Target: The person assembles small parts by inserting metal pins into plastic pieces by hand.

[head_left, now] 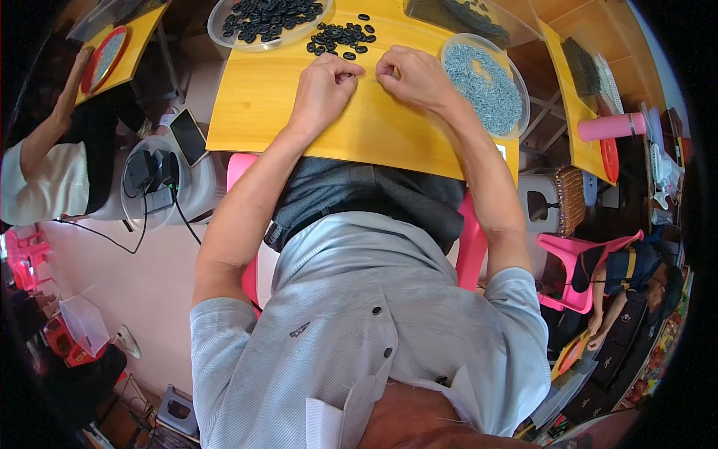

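Both my hands work low over a yellow table (254, 112), a short gap between them. My left hand (323, 88) is closed, thumb and forefinger pinched together; what they hold is too small to make out. Opposite it, my right hand (413, 77) is also pinched, with a tiny thin piece barely showing by its fingertips. Just beyond the hands lies a loose pile of small black oval parts (340, 37). More of these fill a clear round tray (212, 24) at the far left. Beside my right hand, another clear round tray (526, 105) holds many small silvery screws.
A dark heap of parts (464, 19) lies at the table's far right edge. To the left, a phone (188, 137) and black chargers (149, 170) with cables rest on a round stool. Other people sit at both sides. A pink bottle (612, 127) lies on the right-hand table.
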Demonstrator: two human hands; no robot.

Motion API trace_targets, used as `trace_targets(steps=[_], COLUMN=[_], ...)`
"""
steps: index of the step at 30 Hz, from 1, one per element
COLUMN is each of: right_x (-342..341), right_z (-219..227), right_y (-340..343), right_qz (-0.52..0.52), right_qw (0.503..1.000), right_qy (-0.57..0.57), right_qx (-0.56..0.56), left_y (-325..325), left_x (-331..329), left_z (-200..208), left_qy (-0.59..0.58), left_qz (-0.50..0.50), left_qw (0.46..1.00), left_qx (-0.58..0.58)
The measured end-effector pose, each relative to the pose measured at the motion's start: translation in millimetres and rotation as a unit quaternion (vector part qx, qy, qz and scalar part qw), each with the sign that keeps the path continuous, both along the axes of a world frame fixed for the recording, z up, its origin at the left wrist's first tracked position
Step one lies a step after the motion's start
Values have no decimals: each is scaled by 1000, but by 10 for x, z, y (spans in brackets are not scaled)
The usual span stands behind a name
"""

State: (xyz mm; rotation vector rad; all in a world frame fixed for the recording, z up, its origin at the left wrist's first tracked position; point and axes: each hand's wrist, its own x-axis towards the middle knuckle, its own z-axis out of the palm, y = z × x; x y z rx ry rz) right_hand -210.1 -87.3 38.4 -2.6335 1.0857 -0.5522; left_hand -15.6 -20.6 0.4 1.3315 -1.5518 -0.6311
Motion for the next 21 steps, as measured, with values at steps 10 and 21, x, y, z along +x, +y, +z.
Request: trace_targets(steps=[10, 21], right_x=[34, 45], right_z=[-41, -60], right_y=[63, 60], right_qz=[48, 35], right_qw=[993, 997], right_qy=[44, 34], right_qx=[-93, -64], left_y=[-16, -86], left_x=[-31, -74], left_z=[-14, -96], left_qy=[-54, -141], left_qz=[-7, -33], left_qw=[999, 988], left_qx=[-4, -59])
